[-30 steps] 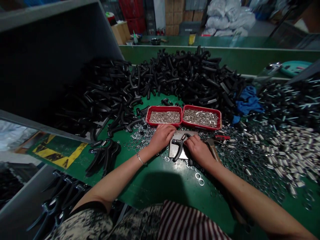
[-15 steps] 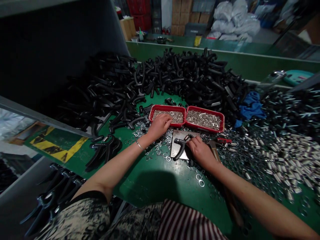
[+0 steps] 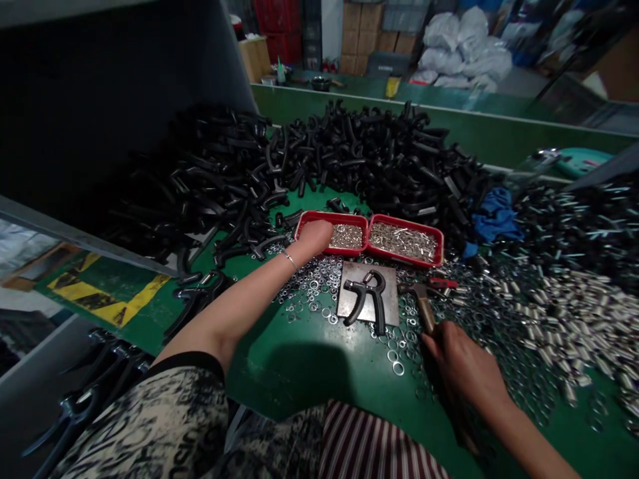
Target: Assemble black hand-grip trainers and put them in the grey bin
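Observation:
My left hand (image 3: 315, 235) is curled down into the left part of a red tray (image 3: 344, 253) of small metal pieces. Its fingertips are hidden; I cannot see what they hold. A black hand grip strengthener (image 3: 379, 307) with a metal spring at its top lies on a square steel plate (image 3: 364, 317), touched by neither hand. To the right of the plate my right hand (image 3: 464, 359) is closed around the wooden handle of a hammer (image 3: 426, 313), whose head lies near the plate's edge.
Loose metal rings (image 3: 324, 273) are scattered around the plate. Behind the trays rises a heap of black handles (image 3: 349, 143). Silver cylinders (image 3: 564, 326) pile up at the right, near a blue cloth (image 3: 496, 216) and a red-handled tool (image 3: 442, 283). A grey shelf wall (image 3: 234, 60) stands left.
My right hand has left the grip strengthener on the plate and moved right and nearer to me, onto the hammer handle. My left hand has gone slightly left, deeper into the tray.

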